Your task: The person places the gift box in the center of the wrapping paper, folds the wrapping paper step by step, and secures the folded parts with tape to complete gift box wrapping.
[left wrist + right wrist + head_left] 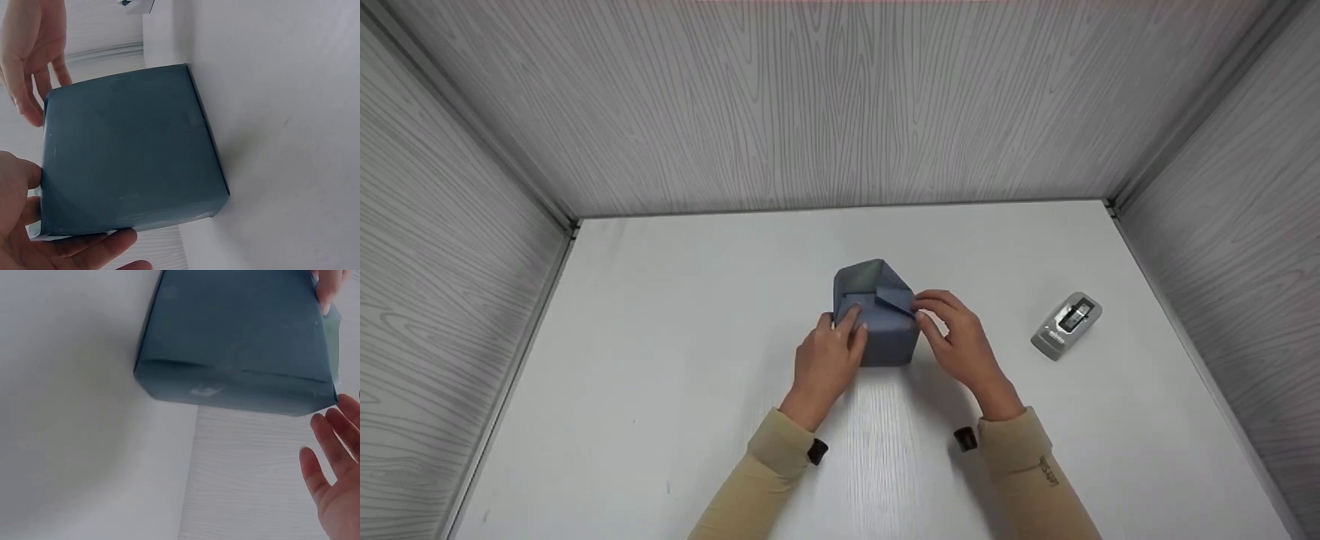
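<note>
A blue-grey box (888,343), its smooth sides plain, stands on the table between both hands. Paper flaps (861,277) at its top are partly folded, and a paler greenish inner face shows at the back. The left hand (826,358) holds the box at its left side, with fingers on the top and along the side; in the left wrist view its fingers (101,250) lie against that side. At the right top corner, the right hand (960,337) touches the folded flap with its fingertips. Those fingers look loosely extended in the right wrist view.
A small grey and silver device (1066,325) with a dark window lies to the right of the box. Grey wood-grain panels (840,105) enclose the white table (660,322) at the back and both sides.
</note>
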Demonstrator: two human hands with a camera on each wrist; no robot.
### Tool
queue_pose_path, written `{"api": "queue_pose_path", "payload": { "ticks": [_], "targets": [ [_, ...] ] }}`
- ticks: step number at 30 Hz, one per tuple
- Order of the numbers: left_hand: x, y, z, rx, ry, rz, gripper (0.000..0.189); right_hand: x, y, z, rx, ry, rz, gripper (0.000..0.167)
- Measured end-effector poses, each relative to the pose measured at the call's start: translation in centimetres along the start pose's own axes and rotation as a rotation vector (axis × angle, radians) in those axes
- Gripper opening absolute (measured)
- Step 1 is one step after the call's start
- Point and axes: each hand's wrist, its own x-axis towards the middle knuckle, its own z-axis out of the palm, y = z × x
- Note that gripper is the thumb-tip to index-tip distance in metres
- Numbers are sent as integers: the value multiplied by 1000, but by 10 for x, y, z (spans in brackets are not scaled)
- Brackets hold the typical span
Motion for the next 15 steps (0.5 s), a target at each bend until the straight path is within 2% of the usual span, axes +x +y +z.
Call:
{"api": "queue_pose_path", "payload": {
  "ticks": [4,9,15],
  "targets": [
    [-1,-1,1,-12,17,9,37,-8,1,-1,-76,3,-43,19],
    [-1,0,1,-1,7,-1,37,-13,4,1,-170,-22,-122,24],
    [0,0,0,11,-19,-12,38,-16,12,1,-141,-60,-158,32]
  ]
}}
